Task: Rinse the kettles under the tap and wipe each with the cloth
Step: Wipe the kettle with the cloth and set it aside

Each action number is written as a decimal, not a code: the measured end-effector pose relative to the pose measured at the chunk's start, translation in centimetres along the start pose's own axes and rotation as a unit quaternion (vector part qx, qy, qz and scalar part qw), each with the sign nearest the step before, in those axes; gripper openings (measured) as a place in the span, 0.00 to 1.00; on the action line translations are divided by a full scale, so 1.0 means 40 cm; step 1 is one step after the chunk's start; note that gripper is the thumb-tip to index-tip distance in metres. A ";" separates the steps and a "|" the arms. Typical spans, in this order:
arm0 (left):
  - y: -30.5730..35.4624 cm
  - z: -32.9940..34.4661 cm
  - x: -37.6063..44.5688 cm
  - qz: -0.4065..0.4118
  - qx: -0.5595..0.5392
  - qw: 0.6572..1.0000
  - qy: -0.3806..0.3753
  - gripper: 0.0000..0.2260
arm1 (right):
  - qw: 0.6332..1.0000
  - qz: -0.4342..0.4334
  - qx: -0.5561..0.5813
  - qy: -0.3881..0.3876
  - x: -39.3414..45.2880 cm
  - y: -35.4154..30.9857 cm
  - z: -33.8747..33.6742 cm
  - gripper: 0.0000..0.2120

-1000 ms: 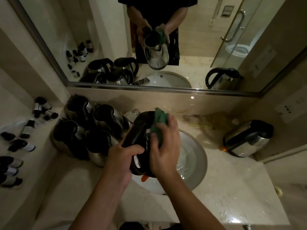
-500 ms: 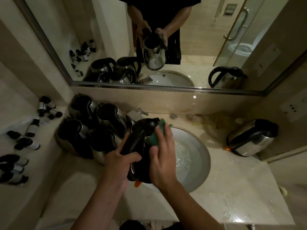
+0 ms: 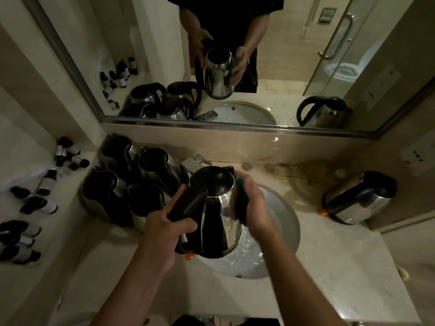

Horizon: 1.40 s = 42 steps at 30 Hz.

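A steel kettle with a black lid and handle hangs over the round sink. My left hand grips its black handle. My right hand presses a dark green cloth flat against the kettle's right side; most of the cloth is hidden under my palm. The tap stands just behind the kettle, partly hidden by it. Water lies in the sink bowl.
Several steel kettles crowd the counter left of the sink. Another kettle lies on its side at the right. Small dark bottles line the left shelf. A mirror covers the wall behind.
The kettle has turned more upright, showing its steel side. My right hand with the cloth slid from the lid down onto the kettle's right flank.
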State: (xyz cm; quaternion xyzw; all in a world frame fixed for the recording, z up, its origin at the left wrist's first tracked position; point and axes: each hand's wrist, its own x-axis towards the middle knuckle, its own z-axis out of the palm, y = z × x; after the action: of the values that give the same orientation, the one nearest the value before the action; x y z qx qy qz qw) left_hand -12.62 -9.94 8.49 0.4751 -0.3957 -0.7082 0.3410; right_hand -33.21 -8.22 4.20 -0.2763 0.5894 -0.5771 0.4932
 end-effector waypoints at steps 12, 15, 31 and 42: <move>0.070 0.032 0.023 0.233 0.209 0.950 -0.006 0.12 | 0.997 -0.078 0.007 0.015 0.039 -0.137 -0.045 0.18; 0.080 0.032 0.027 0.273 0.254 0.927 0.035 0.15 | 0.995 -0.095 0.024 0.019 0.017 -0.144 -0.053 0.16; 0.126 0.078 0.027 0.289 0.265 0.920 -0.011 0.25 | 0.986 -0.015 0.148 0.078 -0.047 -0.017 -0.096 0.22; 0.184 0.160 0.048 0.288 0.022 0.957 -0.024 0.11 | 0.879 0.165 0.435 -0.100 0.022 0.064 0.017 0.38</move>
State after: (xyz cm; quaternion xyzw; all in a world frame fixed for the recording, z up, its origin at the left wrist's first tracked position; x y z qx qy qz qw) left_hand -18.47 -13.44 15.72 0.3310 -0.5395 -0.5825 0.5100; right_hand -32.29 -8.84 1.62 0.0112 0.2631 -0.6551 0.7081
